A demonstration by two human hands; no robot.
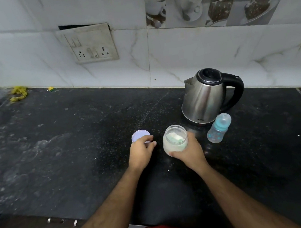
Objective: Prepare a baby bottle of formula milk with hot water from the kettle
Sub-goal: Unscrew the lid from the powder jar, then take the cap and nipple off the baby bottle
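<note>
head view, looking down on a dark speckled stone counter (73, 143) against a pale marble-tiled wall; two bare forearms reach forward from the bottom edge; the right hand (189, 151) is wrapped around the lower body of an open clear jar (175, 139), fingers curled round its far side and thumb across the near side, so the jar is firmly held and upright on the counter; pale powder, taken to be the formula, fills much of the jar, and a light green shape, possibly a scoop, lies on top of it; the left hand (142, 150) is lowered over a lilac round lid (140, 135) lying flat just left of the jar, fingertips bent onto its near edge; whether the lid is pinched or only touched cannot be told; a steel kettle (204, 99) with a black handle stands behind the jar near the wall, lid closed; a baby bottle (218, 128) with a teal collar and clear cap stands just right of the jar, in front of the kettle, still capped and seemingly empty; a switch plate is seen on the wall, and yellow scraps lie at the far left; the step in hand is judged to be setting the lid aside; it is best laid well clear of the jar, the jar kept steady and level so no powder is spilled, and the bottle uncapped before powder is scooped
</note>
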